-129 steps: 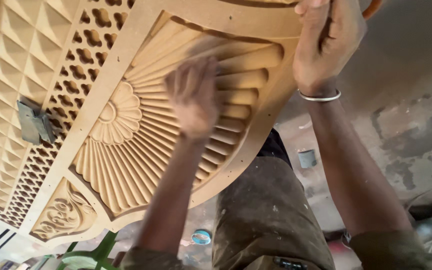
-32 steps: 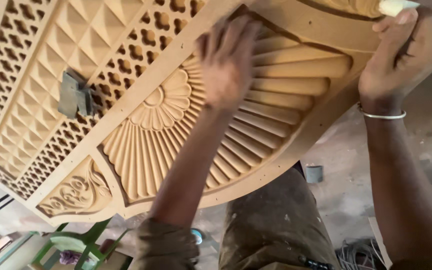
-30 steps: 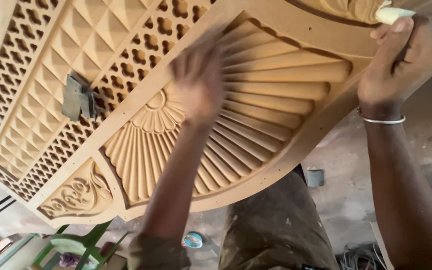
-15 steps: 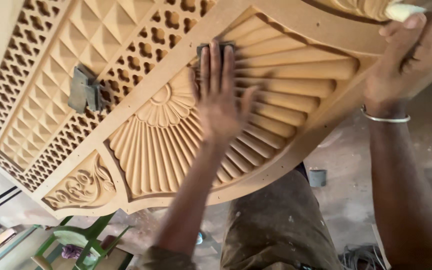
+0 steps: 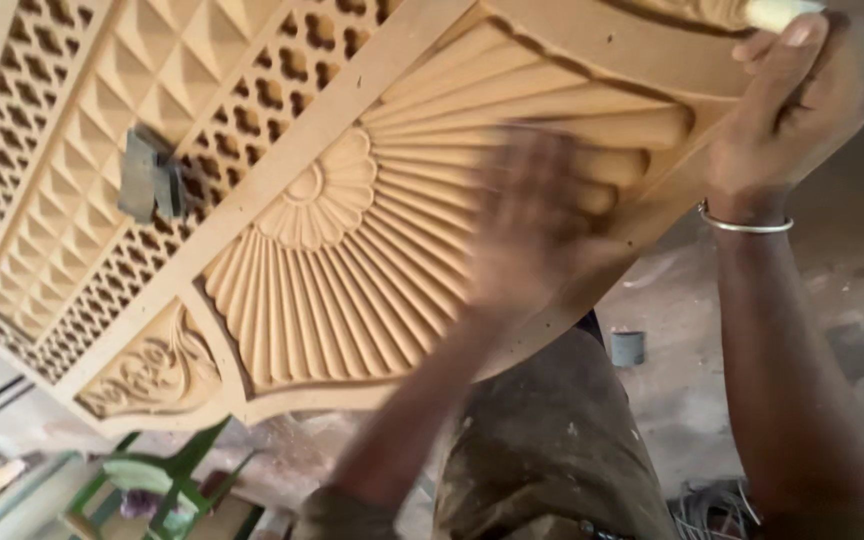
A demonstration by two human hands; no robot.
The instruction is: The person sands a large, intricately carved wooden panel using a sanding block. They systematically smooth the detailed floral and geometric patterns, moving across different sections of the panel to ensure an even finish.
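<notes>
Hidden: the left hand (image 5: 537, 215) is showing as a smear of motion blur — finger spread cannot be told, and whether it is holding anything is unclear.
Cut off: the panel (image 5: 352, 260) is running out of the picture at the top and left; the top right corner is slicing off a pale handle (image 5: 777, 12) above the right hand (image 5: 797, 105).
Hard to make out: the green frame (image 5: 167, 485) and clutter at the bottom left are lying out of focus.
Right hand: it is gripping the panel's right edge, fingers curled together over the rim, thumb lying along the top; a bangle (image 5: 742, 222) is circling the wrist.
Left hand: it is lying over the fan ribs on the right side of the carving.
Panel, place: it is tilting across the upper view, above the person's dusty trousers (image 5: 552, 440) and the floor (image 5: 832, 300).
Panel, look: pale tan wood — a fan (image 5: 352, 280) of ribs is spreading from a flower (image 5: 317, 190), with a scroll (image 5: 152, 365) in the lower corner, lattice (image 5: 82, 310) and raised pyramids (image 5: 102, 140) at the left.
Extras: a grey block (image 5: 150, 185) is sitting on the pyramids; a small can (image 5: 628, 347) is standing on the floor.
</notes>
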